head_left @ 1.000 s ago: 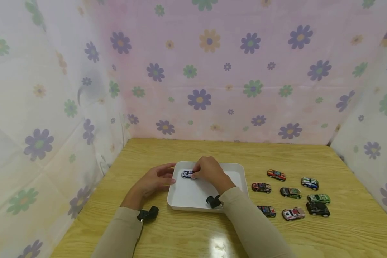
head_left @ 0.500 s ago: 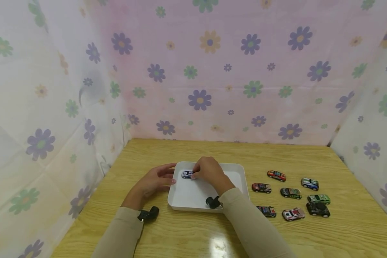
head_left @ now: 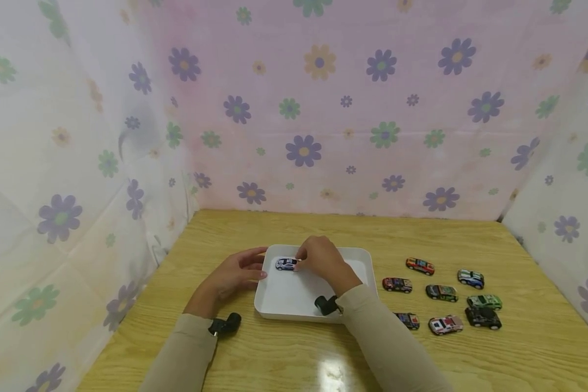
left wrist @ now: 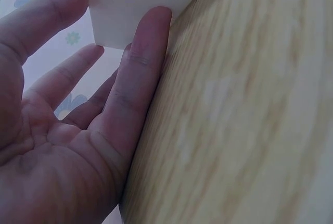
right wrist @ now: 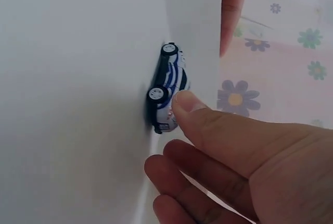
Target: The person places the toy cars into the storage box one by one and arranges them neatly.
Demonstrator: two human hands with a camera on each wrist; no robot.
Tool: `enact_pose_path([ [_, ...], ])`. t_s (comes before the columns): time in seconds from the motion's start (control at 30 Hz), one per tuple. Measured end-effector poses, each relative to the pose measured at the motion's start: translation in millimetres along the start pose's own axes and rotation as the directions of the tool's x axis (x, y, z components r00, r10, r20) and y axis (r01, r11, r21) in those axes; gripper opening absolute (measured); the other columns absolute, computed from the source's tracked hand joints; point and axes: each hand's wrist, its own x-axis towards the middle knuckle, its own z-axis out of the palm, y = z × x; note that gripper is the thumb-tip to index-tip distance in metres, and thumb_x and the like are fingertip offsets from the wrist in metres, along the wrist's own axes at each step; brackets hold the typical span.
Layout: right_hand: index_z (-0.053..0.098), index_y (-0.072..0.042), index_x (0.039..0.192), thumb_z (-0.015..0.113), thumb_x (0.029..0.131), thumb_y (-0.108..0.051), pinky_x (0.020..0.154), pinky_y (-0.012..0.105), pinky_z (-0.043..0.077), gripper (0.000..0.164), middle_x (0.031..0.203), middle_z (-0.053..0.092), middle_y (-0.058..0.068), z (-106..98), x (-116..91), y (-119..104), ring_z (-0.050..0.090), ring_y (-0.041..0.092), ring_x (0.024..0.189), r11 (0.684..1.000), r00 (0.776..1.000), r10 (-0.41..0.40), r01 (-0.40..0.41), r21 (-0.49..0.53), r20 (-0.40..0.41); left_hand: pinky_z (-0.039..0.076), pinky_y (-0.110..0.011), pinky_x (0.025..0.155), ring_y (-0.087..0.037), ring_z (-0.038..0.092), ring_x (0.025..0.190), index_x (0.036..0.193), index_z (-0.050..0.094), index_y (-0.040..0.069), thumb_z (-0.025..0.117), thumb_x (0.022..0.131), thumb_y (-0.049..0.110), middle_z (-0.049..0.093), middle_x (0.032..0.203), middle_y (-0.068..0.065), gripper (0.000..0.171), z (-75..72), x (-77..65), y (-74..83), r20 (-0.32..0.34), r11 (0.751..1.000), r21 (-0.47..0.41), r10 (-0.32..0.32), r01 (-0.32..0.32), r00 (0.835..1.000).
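A small white-and-blue toy car [head_left: 286,264] stands on its wheels near the far left corner inside a white tray [head_left: 294,296]. At its rear end is my right hand [head_left: 323,261]; in the right wrist view the thumb [right wrist: 190,107] overlaps the car's tail, while the other fingers sit apart below it. Whether the thumb touches the car I cannot tell. My left hand [head_left: 230,275] rests beside the tray's left wall, its fingers spread. In the left wrist view those fingers [left wrist: 148,47] lie against the outside of the tray wall [left wrist: 125,15].
Several toy cars stand on the wooden table right of the tray, among them a red-and-yellow one [head_left: 420,265], a green one [head_left: 485,302], a black one [head_left: 483,318] and a white-and-red one [head_left: 446,325]. My right sleeve partly covers a dark car [head_left: 408,320]. Flowered cloth [head_left: 343,136] surrounds the table.
My right hand has shifted slightly right, uncovering more of the toy car's rear. The car and tray keep their places, and my left hand stays at the tray's side.
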Motion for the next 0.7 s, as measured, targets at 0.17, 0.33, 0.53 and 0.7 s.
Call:
enact_pose_path([
  [0.17,0.084,-0.018,0.097,0.088,0.084,-0.022,0.085,0.036,0.058,0.014,0.098,0.078,-0.005,-12.7,-4.9,-2.1,0.067,0.016,0.094,1.000,1.000,-0.008,0.008,-0.004,-0.001,0.060,-0.045,0.096,-0.030,0.060,0.128,0.155,0.047,0.023,0.081,0.087,0.004,0.053,0.152,-0.014,0.078,-1.2,1.1,3.3,-0.010,1.000,0.006,0.003,-0.003,1.000],
  [0.33,0.083,-0.019,0.098,0.087,0.085,-0.024,0.079,0.033,0.058,0.015,0.097,0.076,-0.006,-24.1,-10.6,-0.9,0.065,0.015,0.089,1.000,1.000,0.010,-0.010,0.008,0.016,0.061,-0.046,0.095,-0.030,0.061,0.126,0.155,0.048,0.022,0.081,0.087,0.003,0.054,0.151,-0.014,0.077,-2.1,1.8,3.2,-0.012,1.000,0.019,0.008,-0.008,1.000],
  [0.53,0.082,-0.020,0.105,0.086,0.086,-0.031,0.079,0.033,0.058,0.022,0.099,0.075,-0.008,-36.5,-20.4,7.8,0.066,0.013,0.090,1.000,1.000,-0.021,0.021,0.008,-0.001,0.061,-0.046,0.095,-0.030,0.062,0.126,0.155,0.048,0.023,0.082,0.086,0.004,0.053,0.152,-0.014,0.079,-2.8,2.7,-0.8,0.006,1.000,-0.004,0.009,-0.009,1.000],
  [0.7,0.082,-0.020,0.110,0.086,0.085,-0.034,0.077,0.033,0.059,0.028,0.101,0.076,-0.010,-45.5,-32.5,19.1,0.068,0.014,0.095,0.998,0.999,-0.031,0.033,0.054,-0.036,0.061,-0.046,0.094,-0.030,0.062,0.126,0.155,0.048,0.024,0.083,0.086,0.006,0.053,0.152,-0.013,0.079,-3.0,2.3,-1.8,0.008,1.000,0.004,0.007,-0.007,1.000],
])
